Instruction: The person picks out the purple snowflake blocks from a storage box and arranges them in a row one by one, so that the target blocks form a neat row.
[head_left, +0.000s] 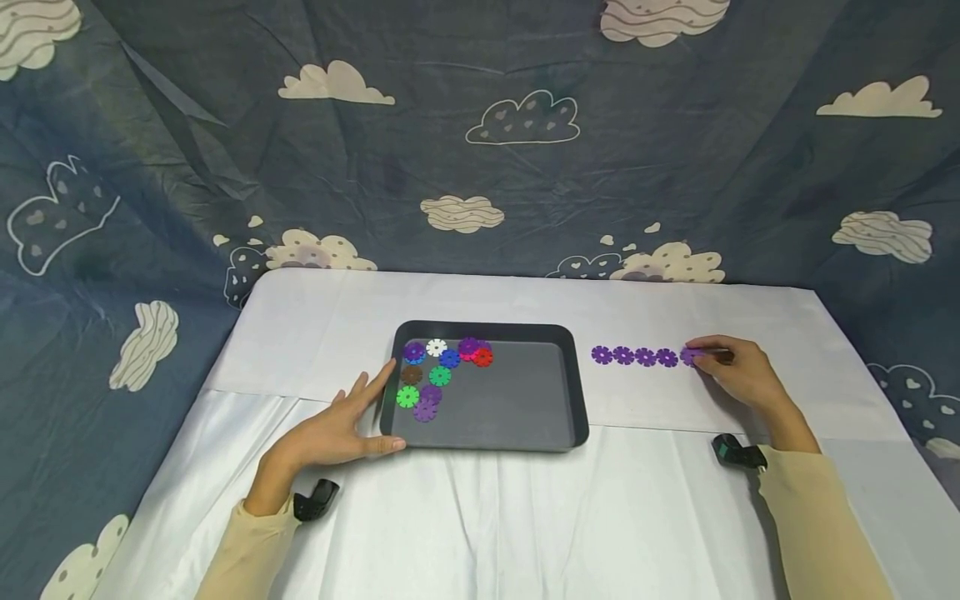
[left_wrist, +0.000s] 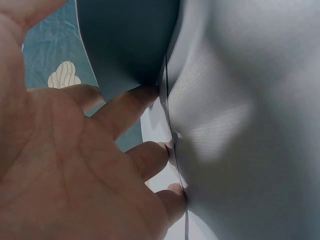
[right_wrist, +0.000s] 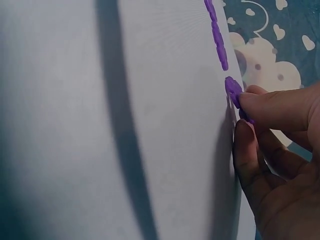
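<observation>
1. Head view: right hand (head_left: 741,375) pinches a purple disc (head_left: 691,357) between thumb and fingers.
2. Row (head_left: 646,357) lies just left of this hand; a sideways nudge could skew it.
3. Left hand (head_left: 330,429), fingers spread, touches the tray (head_left: 510,408) to its right; uneven pressure could slide it, shifting the discs (head_left: 440,376) inside.

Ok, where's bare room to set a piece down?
Bare: the tray, right of the red disc; white cloth between the tray's near edge and the head view's bottom. Crowded: the tray's left half, with discs and the left hand; the purple row, with the right hand at its end.
</observation>
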